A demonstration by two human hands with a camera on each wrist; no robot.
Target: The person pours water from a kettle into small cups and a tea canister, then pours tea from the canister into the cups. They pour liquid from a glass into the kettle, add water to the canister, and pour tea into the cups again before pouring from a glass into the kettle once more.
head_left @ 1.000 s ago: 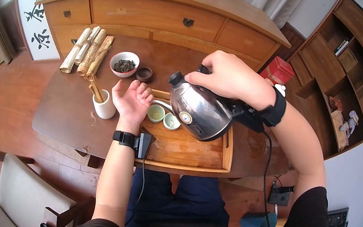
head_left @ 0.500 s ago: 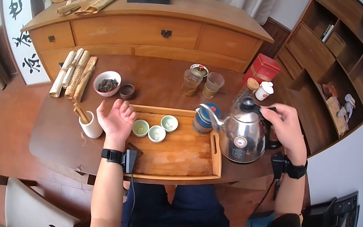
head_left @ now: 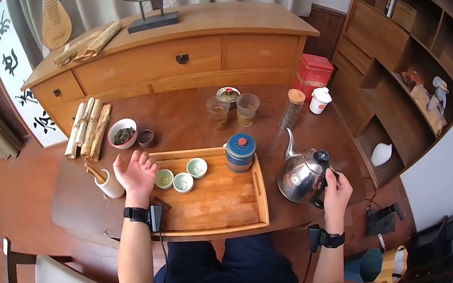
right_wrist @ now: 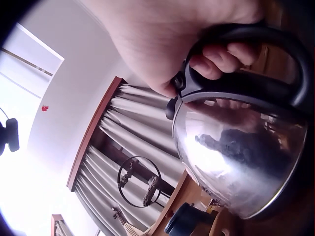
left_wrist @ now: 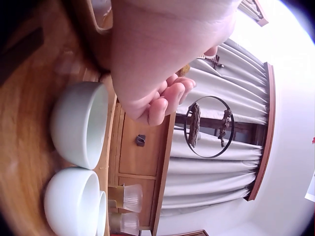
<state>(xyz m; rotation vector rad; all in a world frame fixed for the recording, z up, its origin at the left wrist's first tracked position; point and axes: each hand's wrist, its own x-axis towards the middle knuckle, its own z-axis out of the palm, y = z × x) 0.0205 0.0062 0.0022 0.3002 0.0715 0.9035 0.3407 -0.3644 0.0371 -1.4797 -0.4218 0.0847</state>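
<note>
My right hand [head_left: 336,198] grips the black handle of a steel electric kettle [head_left: 300,176], its fingers wrapped through the handle in the right wrist view. The kettle [right_wrist: 241,152] is upright at the table's right side, beside the tray, with its spout pointing up and left. My left hand [head_left: 138,177] lies palm up over the tray's left edge, fingers loosely curled around nothing. Just right of it, three pale green cups [head_left: 183,182] stand on the wooden tray [head_left: 220,213]; one holds yellowish liquid. A blue lidded teapot [head_left: 240,153] sits at the tray's back right corner.
Behind the tray are two clear cups [head_left: 247,110], a cork-topped jar [head_left: 292,109], a white lidded cup [head_left: 319,101] and a red box [head_left: 312,78]. To the left are a bowl of dark leaves [head_left: 123,134], bamboo scrolls [head_left: 89,128] and a white holder with wooden tools [head_left: 109,184].
My right hand has brought the kettle from a tilt over the cups to upright at the tray's right. My left hand stays palm up. The head view has turned right.
</note>
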